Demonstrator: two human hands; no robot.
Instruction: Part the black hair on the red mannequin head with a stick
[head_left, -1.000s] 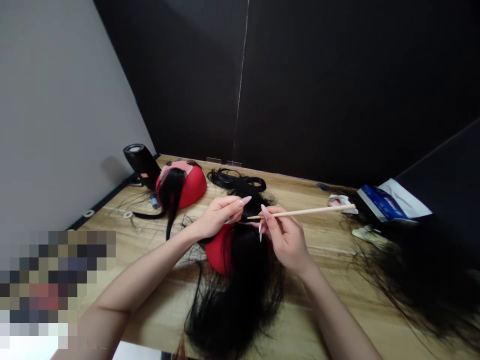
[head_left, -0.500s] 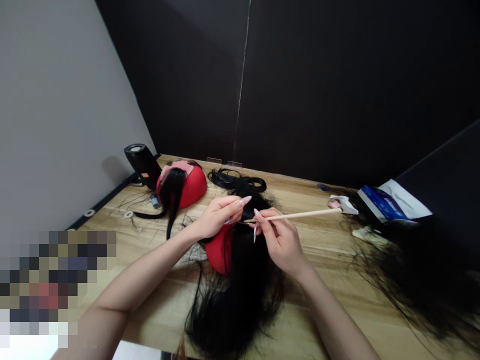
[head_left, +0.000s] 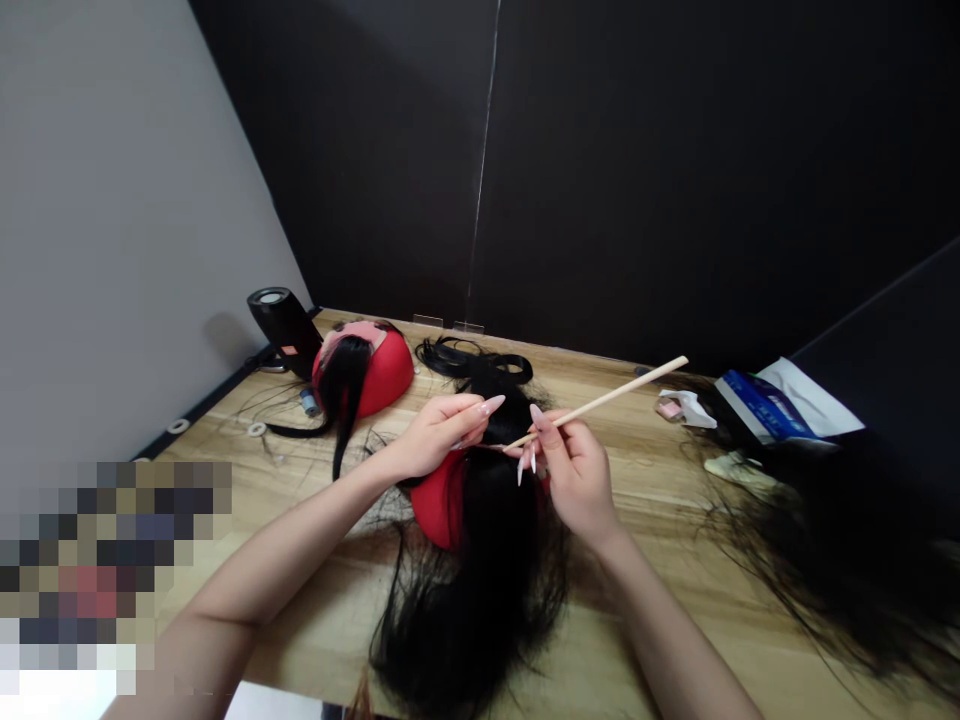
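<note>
My right hand [head_left: 574,462] pinches a thin wooden-handled ventilating needle [head_left: 622,398], its handle slanting up to the right and its fine tip low beside the hair. My left hand [head_left: 442,435] is closed in a pinch just left of that tip; what its fingers hold is too small to make out. A fine line runs between the two hands. Beneath them is a long black wig [head_left: 499,580] on a red head form [head_left: 437,510], its hair falling toward the front of the table. My hands hide part of the wig's top.
To the left stand another red form [head_left: 390,372] with black hair and a black cylindrical speaker [head_left: 285,330]. Looped black hair [head_left: 514,368] lies behind my hands. On the right are a blue packet [head_left: 772,408], crumpled tissue [head_left: 697,410] and a loose black hair pile [head_left: 855,550].
My right hand has shifted slightly right, and the needle's handle end has swung upward to a steeper slant. My left hand and the wig look nearly unmoved.
</note>
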